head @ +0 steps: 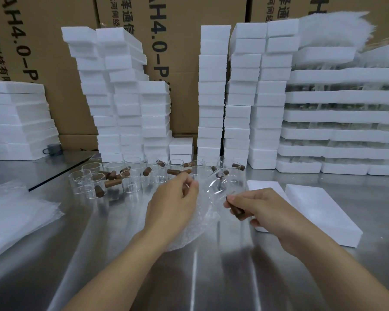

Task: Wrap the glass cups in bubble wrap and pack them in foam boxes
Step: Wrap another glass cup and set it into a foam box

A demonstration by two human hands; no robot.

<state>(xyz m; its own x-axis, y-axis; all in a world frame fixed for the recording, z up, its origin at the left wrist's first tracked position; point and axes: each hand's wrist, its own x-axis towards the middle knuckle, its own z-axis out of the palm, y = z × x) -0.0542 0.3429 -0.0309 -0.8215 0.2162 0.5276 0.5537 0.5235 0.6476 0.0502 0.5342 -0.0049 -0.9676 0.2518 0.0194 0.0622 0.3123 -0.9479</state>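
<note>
Nearest me, the brushed steel desk (189, 277) runs out from its near edge, with both forearms reaching in over it. My left hand (173, 198) has its fingers curled and pinches the top edge of a clear bubble-wrap sheet (198, 227), which drapes down toward the desk. My right hand (263, 212) is closed around the brown wooden handle of a clear glass cup (220, 182), held raised between the two hands against the sheet. I judge the handle grip leaves the glass body free for wrapping; wrapping has barely begun.

Just right of that hand lies a flat white foam box (319, 212), presumably staged for packing. I cannot tell whether it is lidded. At the left edge sits a pile of spare bubble-wrap sheets (16, 212).

Toward the far edge stands a cluster of unwrapped glass cups with wooden handles (121, 178). Their outlines merge, so no count is possible. Behind them rise tall stacks of white foam boxes (213, 90), backed by brown cardboard cartons (173, 63) with print cut off. The held cup's rim is hard to make out through glare.
</note>
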